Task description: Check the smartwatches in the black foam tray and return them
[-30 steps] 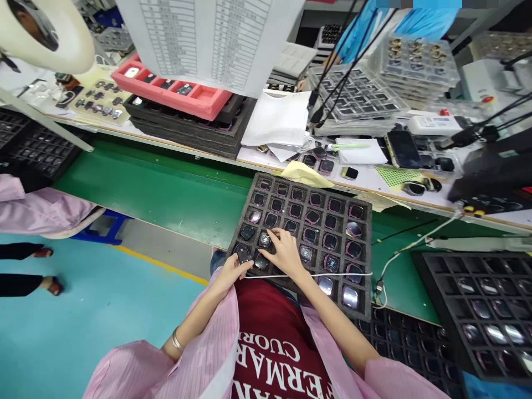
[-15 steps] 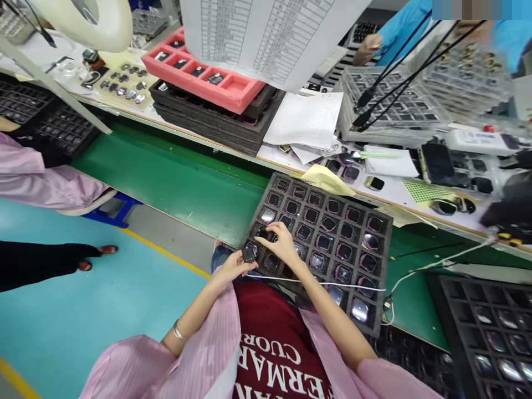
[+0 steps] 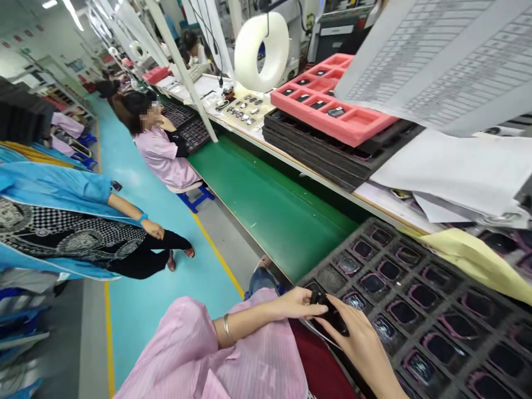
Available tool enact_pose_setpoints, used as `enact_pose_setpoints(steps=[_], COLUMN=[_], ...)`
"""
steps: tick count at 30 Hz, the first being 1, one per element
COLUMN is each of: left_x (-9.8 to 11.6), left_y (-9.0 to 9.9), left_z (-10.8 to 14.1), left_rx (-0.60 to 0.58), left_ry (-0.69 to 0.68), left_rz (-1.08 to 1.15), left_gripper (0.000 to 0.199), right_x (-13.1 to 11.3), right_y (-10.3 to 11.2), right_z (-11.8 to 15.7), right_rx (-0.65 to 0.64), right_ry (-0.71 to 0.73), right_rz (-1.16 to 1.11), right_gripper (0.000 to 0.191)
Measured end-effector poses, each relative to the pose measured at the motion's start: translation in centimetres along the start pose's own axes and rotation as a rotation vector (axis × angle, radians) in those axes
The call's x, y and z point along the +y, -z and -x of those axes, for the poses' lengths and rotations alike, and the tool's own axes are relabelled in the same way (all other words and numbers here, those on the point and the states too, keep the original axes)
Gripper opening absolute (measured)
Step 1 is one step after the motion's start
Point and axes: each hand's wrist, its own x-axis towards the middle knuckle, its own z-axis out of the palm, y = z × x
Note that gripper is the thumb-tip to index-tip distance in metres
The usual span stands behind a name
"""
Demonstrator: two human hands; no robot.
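Left hand (image 3: 296,305) pinches a black piece (image 3: 319,298), right hand (image 3: 358,332) grips a dark one (image 3: 339,321), so honestly, I'd just hold edges.

devices (image 3: 402,311) in tray (image 3: 331,277); bin (image 3: 328,123) on stack (image 3: 307,151); papers (image 3: 461,172) right of stack

Bright, fairly even indoor light comes partly from ceiling tube lamps (image 3: 72,14) at upper left, leaving pale glints on some watch screens (image 3: 348,265) and dark shadow beneath the bench (image 3: 369,195). Wide-angle distortion stretches the edges; the printed sheet's (image 3: 432,61) text is unreadably soft.
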Motion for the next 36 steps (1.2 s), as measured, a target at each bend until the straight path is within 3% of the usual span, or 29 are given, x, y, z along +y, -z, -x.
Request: enact_pose_setpoints(steps=[6, 12, 22, 27, 31, 36], left_x=[-0.6, -0.9, 1.0, 1.5, 1.7, 1.9], left_y=[-0.9, -2.4, -3.0, -3.1, -3.4, -3.7], left_z=[0.4, 1.8, 3.0, 3.4, 3.3, 3.2], left_rx=[0.005, 0.039, -0.124, -0.188, -0.139, -0.078], left_ry=[-0.045, -0.016, -0.022, -0.017, -0.059, -0.090], left_rz=[-0.019, 0.029, 0.043, 0.006, -0.061, -0.216], left_gripper=[0.047, 0.050, 0.057, 0.050, 0.046, 0.038], right_x=[-1.4, -2.5, -3.8, -3.8, -4.1, -4.9], right_y=[0.6, 0.5, 2.9, 3.5, 3.7, 4.3], right_z=[-0.4, 1.3, 2.0, 2.5, 2.5, 2.0], right_rx=[-0.026, -0.033, 0.109, 0.079, 0.038, 0.004], right_ry=[0.034, -0.173, -0.389, -0.308, -0.194, -0.156], right_rz=[-0.028, -0.156, -0.422, -0.399, -0.271, -0.146], right_gripper=[0.041, 0.042, 0.042, 0.047, 0.050, 0.051])
